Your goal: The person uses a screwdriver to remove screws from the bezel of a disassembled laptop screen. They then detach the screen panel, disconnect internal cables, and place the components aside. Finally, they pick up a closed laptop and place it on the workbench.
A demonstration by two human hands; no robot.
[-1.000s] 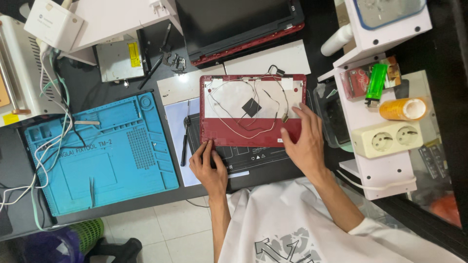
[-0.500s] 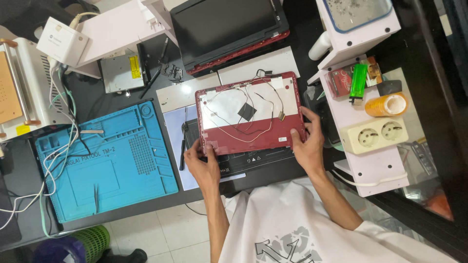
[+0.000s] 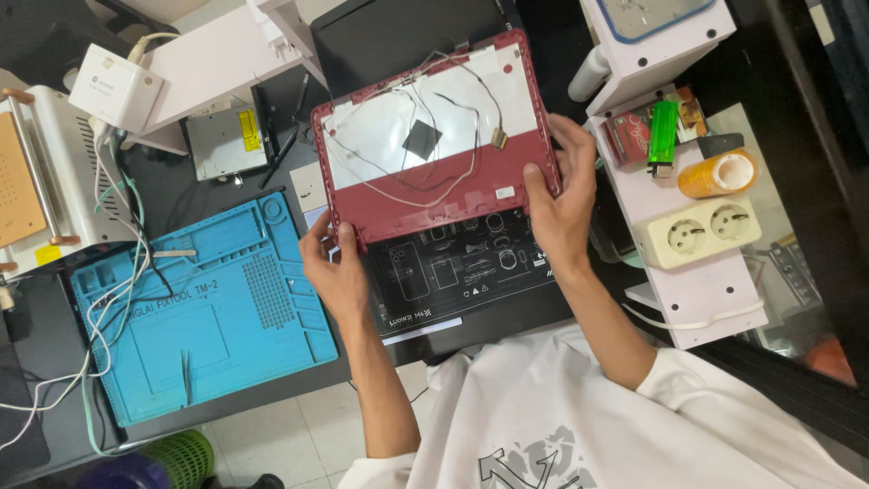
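Note:
A dark red laptop lid shell (image 3: 433,186), inner side up with silver foil, thin wires and a small black square, is held above the desk. My left hand (image 3: 333,268) grips its lower left corner. My right hand (image 3: 563,195) grips its right edge. Under the shell lies a black work mat (image 3: 466,272) printed with white outlines.
A blue silicone repair mat (image 3: 199,312) with tweezers lies at left, beside a white machine (image 3: 41,177) with trailing cables. A black laptop part (image 3: 398,32) sits behind. At right, a white shelf (image 3: 688,290) carries a double socket (image 3: 701,234), tape roll (image 3: 717,172) and green lighter (image 3: 663,131).
Both hands have lifted the red shell off the black mat and carried it away from me, tilting it. The mat's printed outlines are now uncovered.

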